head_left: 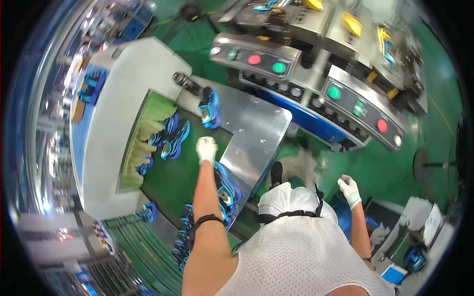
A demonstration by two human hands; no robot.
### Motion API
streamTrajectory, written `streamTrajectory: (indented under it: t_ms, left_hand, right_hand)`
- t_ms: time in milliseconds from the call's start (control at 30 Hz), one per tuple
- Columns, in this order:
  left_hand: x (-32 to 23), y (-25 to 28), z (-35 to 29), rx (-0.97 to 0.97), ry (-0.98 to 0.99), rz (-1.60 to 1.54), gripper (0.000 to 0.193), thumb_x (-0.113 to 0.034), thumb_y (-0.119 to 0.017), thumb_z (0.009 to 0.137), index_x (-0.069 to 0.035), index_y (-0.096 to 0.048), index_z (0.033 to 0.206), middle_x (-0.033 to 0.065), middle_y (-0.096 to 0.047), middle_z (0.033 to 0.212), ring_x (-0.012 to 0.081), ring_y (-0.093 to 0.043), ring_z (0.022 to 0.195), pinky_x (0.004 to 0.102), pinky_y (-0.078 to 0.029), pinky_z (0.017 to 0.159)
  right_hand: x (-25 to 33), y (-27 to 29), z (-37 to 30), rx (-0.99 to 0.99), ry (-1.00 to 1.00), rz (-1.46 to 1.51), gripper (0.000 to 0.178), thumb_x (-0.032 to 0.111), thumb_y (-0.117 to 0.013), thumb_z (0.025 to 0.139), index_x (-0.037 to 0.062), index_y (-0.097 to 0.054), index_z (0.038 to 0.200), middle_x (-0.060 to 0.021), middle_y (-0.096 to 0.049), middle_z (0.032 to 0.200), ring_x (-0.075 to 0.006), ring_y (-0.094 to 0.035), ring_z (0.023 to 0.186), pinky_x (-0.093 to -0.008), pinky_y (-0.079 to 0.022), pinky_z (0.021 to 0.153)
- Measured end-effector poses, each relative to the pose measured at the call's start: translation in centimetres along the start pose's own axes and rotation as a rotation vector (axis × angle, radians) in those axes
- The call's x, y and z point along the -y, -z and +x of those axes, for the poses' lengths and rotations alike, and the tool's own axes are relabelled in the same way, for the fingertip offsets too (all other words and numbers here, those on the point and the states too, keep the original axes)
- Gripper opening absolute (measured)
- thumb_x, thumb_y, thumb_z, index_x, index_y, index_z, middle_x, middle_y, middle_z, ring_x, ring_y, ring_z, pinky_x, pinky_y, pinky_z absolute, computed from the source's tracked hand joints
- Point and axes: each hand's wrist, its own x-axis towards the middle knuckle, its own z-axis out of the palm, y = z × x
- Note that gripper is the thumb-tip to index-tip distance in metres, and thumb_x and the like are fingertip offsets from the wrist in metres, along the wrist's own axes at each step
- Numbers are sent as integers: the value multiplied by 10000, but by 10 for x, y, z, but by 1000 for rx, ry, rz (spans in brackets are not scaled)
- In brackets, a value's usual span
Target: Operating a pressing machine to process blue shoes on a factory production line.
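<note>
My left hand [206, 149], in a white glove, reaches over a green conveyor belt [163, 185]. Its fingers are foreshortened and blurred, and no item shows in it. Beyond that hand a black and blue sports shoe [210, 107] stands on the metal table. A pair of similar shoes [175, 139] rests on the belt to its left, by the opening of a white machine. More blue shoes [227, 190] are beside my left forearm, partly covered by it. My right hand [348, 190], also white-gloved, hangs out to the right with loosely bent fingers and nothing visible in it.
A metal tabletop [256, 140] lies ahead. Behind it stands a press machine with two button panels [254, 60]. The white machine [116, 123] with a green strip curtain [143, 138] is at left. Boxes [417, 214] stand at lower right, a pedestal [420, 165] at far right.
</note>
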Motion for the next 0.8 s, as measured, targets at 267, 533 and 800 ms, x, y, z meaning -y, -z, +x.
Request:
streamTrajectory:
  t_ms: [267, 533, 800]
  left_hand:
    - [69, 298, 93, -424, 6, 620, 381, -176, -754, 845, 9, -656, 1163, 172, -724, 1055, 278, -710, 953, 390, -563, 859]
    - [20, 260, 236, 164, 66, 951, 782, -420, -838, 755, -3, -537, 1344, 216, -652, 1284, 340, -651, 1156, 437, -529, 955]
    - [34, 227, 189, 249, 211, 1078, 547, -431, -845, 704, -53, -681, 1064, 178, -691, 1107, 358, -684, 1039, 443, -550, 918]
  right_hand:
    - [73, -106, 75, 46, -69, -463, 600, 264, -706, 911, -94, -538, 1363, -253, -618, 1344, -306, -605, 1250, -370, -465, 1060]
    - [101, -127, 72, 89, -197, -741, 581, 235, -725, 890, -64, -552, 1358, -147, -685, 1192, -179, -658, 876, -306, -538, 696]
    - [219, -247, 85, 274, 54, -718, 492, 241, -712, 901, -73, -613, 1267, -209, -695, 1211, -248, -645, 1178, -340, -496, 1002]
